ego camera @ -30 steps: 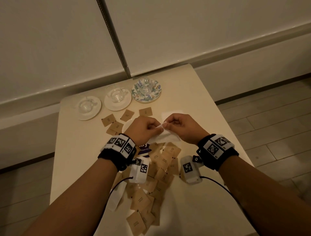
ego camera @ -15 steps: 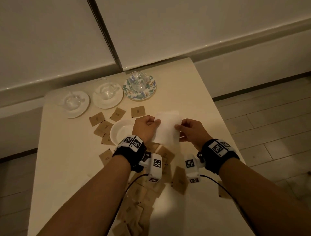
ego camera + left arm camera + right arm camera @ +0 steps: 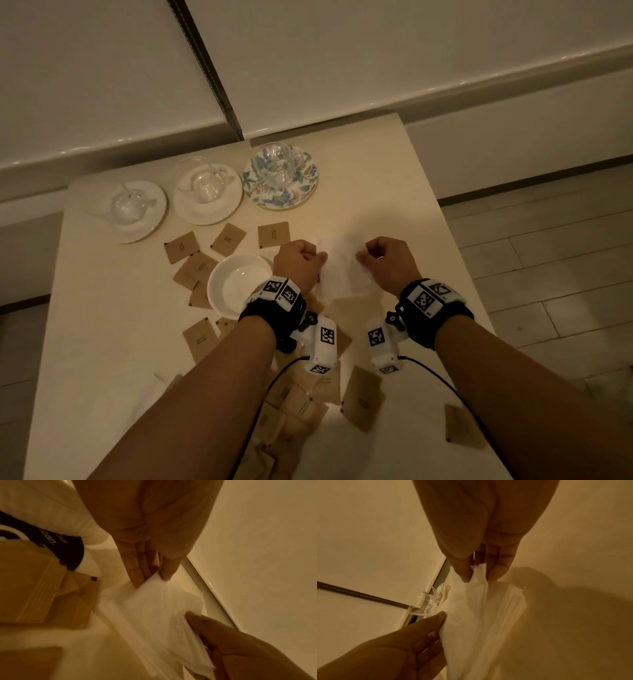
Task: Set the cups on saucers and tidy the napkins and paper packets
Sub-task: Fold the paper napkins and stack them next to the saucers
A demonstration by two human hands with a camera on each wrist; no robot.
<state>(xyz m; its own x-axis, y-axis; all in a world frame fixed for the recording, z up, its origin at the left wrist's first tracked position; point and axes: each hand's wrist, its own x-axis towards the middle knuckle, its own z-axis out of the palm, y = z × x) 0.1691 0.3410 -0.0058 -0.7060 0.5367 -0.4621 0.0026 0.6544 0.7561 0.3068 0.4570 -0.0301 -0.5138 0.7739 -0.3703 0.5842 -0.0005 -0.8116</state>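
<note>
Pinching with both hands, the person is holding a white paper napkin (image 3: 337, 270) just above the cream table (image 3: 113, 346): the left hand (image 3: 297, 263) is nipping its left edge between thumb and curled fingers (image 3: 137, 573), and the right hand (image 3: 388, 262) is gripping the opposite edge, where the wrist view shows the paper bunching between the fingertips (image 3: 497, 573). Both grips are narrow and closed on the napkin's margins, so the sheet is spanning the gap between the hands near the table's centre, at about 3 o'clock from the empty white bowl (image 3: 236, 286). The napkin appears to be several thin plies, layered and slightly fanned; it is judged to be very light, limp and easily torn or creased, so it is best taken at opposite edges or corners with light pressure and kept under gentle tension while being folded or laid flat. Three glass cups are already standing on saucers toward 11 and 12 o'clock, one of them on a floral saucer (image 3: 301, 192); these are judged fragile and need no further handling. Brown paper packets (image 3: 273, 234) are lying scattered from 10 o'clock round to 6 o'clock; flat, light and fairly stiff, they are probably best gathered by sliding them together.
</note>
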